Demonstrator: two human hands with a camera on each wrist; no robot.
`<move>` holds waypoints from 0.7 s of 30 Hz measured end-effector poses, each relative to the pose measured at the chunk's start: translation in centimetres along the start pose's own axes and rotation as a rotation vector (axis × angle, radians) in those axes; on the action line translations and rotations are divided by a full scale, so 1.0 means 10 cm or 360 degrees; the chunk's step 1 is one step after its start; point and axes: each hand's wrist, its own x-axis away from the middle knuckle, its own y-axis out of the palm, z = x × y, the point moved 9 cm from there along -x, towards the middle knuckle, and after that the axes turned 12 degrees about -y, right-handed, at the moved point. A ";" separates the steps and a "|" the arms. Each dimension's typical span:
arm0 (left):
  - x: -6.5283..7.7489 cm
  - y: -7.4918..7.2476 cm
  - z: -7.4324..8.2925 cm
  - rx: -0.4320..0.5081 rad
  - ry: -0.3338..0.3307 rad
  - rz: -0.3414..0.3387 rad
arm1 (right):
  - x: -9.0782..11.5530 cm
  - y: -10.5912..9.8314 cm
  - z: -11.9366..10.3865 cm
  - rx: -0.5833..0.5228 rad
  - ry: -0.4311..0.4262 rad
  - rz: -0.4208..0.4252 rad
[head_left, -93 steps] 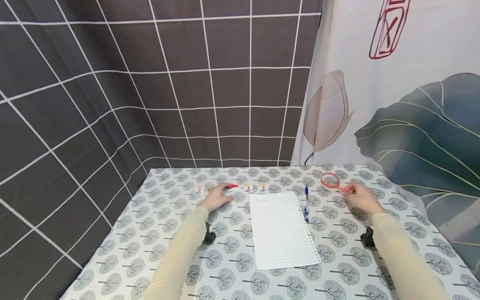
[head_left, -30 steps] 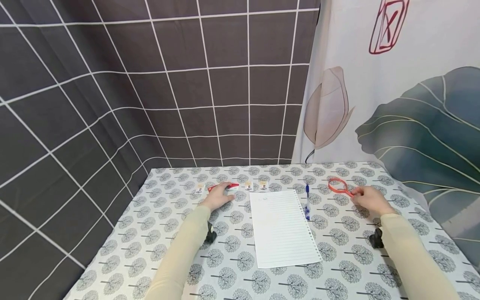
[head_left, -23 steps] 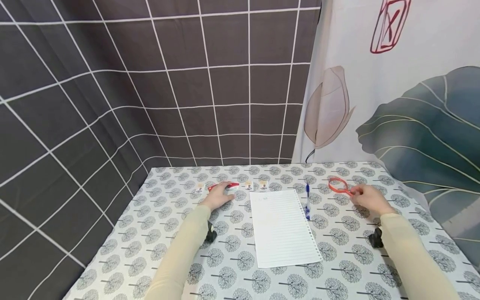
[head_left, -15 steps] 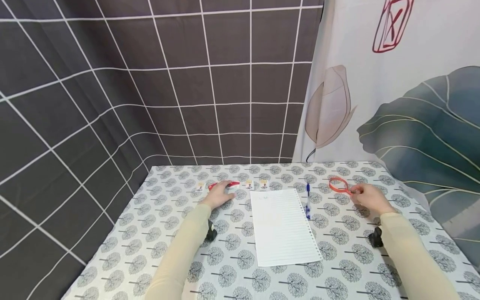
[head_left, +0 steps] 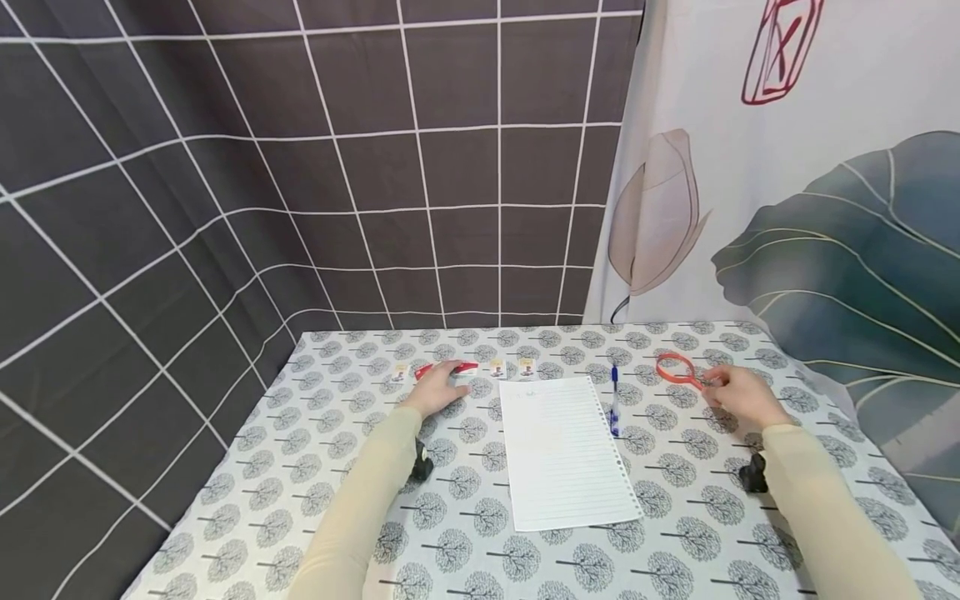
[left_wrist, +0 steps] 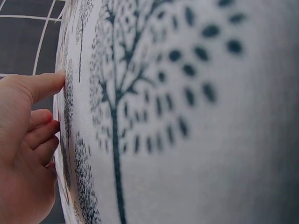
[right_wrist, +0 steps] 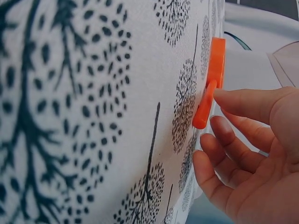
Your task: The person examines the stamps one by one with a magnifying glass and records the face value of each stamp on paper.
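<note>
In the head view, my right hand (head_left: 744,395) pinches the handle of a red-orange magnifying glass (head_left: 663,375) at the right of the table. The right wrist view shows the thumb on the orange handle (right_wrist: 217,60), with the other fingers loosely bent beside it. My left hand (head_left: 435,392) rests on the table at the back, its fingers over a slim red and white item (head_left: 467,367) that shows on both sides of them. In the left wrist view, the left thumb (left_wrist: 46,85) is straight and the fingers are slightly bent; the red item is hidden there.
A lined sheet of paper (head_left: 566,458) lies between the hands, with a blue pen (head_left: 614,400) along its right edge. Small picture cards (head_left: 527,369) stand in a row near the left hand. A tree-print cloth (head_left: 262,492) covers the table; dark grid curtain (head_left: 457,167) hangs behind.
Since 3.1 s ago my right hand and the magnifying glass have shifted a little to the right, and the lens looks flatter. The left hand stays almost still.
</note>
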 end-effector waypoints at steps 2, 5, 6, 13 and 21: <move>0.00 0.00 0.00 0.0001 -0.0002 -0.0002 | 0.00 -0.01 0.01 0.0016 0.0003 0.0011; 0.01 0.00 0.01 0.0002 0.0005 0.0002 | -0.01 -0.02 0.02 0.0020 0.0007 0.0020; 0.01 -0.01 0.02 0.0004 0.0010 0.0003 | -0.01 -0.02 0.02 0.0017 0.0008 0.0021; 0.02 -0.02 0.03 0.0009 0.0016 0.0006 | 0.00 -0.01 0.01 -0.0011 -0.0002 0.0020; 0.01 -0.01 0.01 -0.0023 0.0025 0.0017 | 0.01 -0.03 -0.05 0.0009 -0.0035 0.0034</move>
